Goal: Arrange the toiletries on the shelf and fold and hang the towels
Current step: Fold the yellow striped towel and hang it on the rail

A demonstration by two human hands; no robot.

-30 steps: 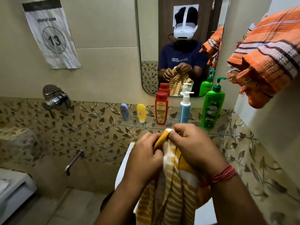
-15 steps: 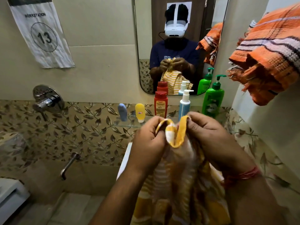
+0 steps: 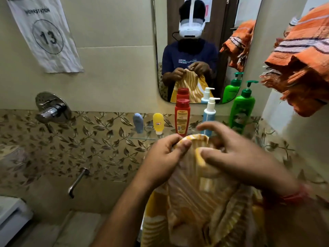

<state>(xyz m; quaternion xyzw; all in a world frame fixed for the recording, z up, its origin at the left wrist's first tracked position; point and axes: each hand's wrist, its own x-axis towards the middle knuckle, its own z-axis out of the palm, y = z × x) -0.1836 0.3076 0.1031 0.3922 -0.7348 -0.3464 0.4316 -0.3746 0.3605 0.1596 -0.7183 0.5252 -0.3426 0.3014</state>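
A yellow and white striped towel [image 3: 201,202] hangs in front of me, held at chest height by its top edge. My left hand [image 3: 165,157] pinches that edge between thumb and fingers. My right hand [image 3: 236,154] holds the edge beside it, thumb on the front of the cloth and fingers behind, blurred by motion. On the glass shelf [image 3: 142,136] behind my hands stand a blue-grey tube [image 3: 138,122], a yellow tube [image 3: 158,123], a red bottle [image 3: 182,116], a blue pump bottle [image 3: 210,111] and a green pump bottle [image 3: 242,107].
An orange striped towel [image 3: 302,65] hangs bunched high on the right wall. A mirror [image 3: 222,56] above the shelf reflects me. A chrome tap handle [image 3: 51,111] and spout [image 3: 76,182] stick out of the left wall, under a paper sign [image 3: 46,34].
Both hands worked along the towel's top edge, and my right hand's fingers have spread wider. The towel has opened out more below my hands. The view shifted slightly.
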